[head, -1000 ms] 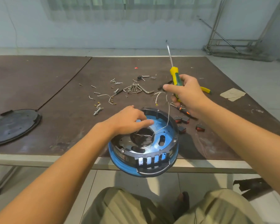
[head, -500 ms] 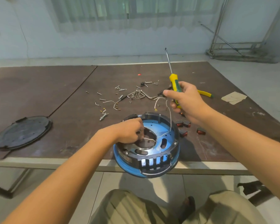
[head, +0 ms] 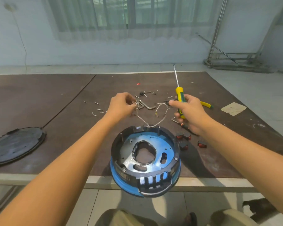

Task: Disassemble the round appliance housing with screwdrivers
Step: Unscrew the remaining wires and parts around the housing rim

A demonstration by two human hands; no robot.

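At frame centre, the left hand (head: 121,105) pinches a white wire (head: 141,119) rising from the round housing (head: 145,160); the right hand (head: 189,111) grips a yellow-green screwdriver (head: 180,98), another wire pinched at its fingertips.

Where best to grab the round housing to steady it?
Probably the black rim on its left side, coming in from the left with the left hand. The housing overhangs the table edge, and the right hand holds the screwdriver.

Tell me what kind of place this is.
Likely a bare, makeshift workshop room: a worn table strewn with screws, a curtained window, and a metal rack on the tiled floor.
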